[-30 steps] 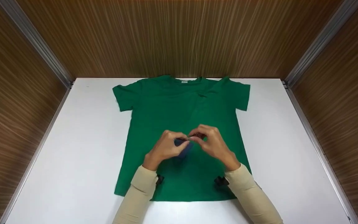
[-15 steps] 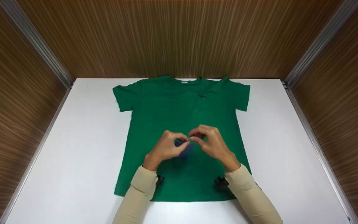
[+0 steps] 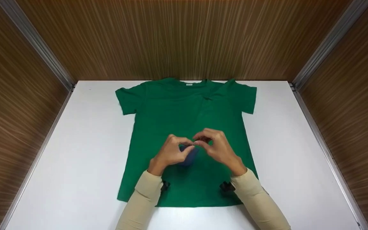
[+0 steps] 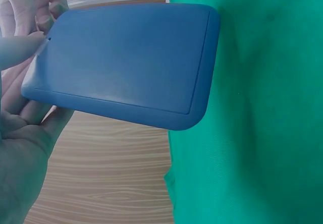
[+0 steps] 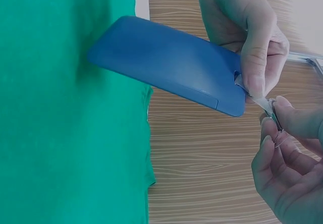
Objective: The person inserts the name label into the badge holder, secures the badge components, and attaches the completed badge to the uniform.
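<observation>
Above the middle of a green T-shirt (image 3: 171,118), my two hands meet at their fingertips. My left hand (image 3: 171,151) pinches the slotted end of a flat blue plastic case (image 4: 126,65), thumb on one side and fingers on the other. A short pale strap (image 5: 261,102) runs from the case's slot. My right hand (image 3: 217,147) pinches a small metal clip (image 5: 274,114) at the strap's far end. Fine threads show by those fingertips in the right wrist view. In the head view the fingers hide most of the clip.
The T-shirt lies spread face up on a white table (image 3: 88,150), sleeves out, with a crease near its right shoulder. Wood-grain panels (image 3: 184,38) with metal corner strips stand at the back and both sides.
Both hands stay in nearly the same place, fingertips together. The blue case hanging below the left hand has swung slightly. The T-shirt has not moved.
</observation>
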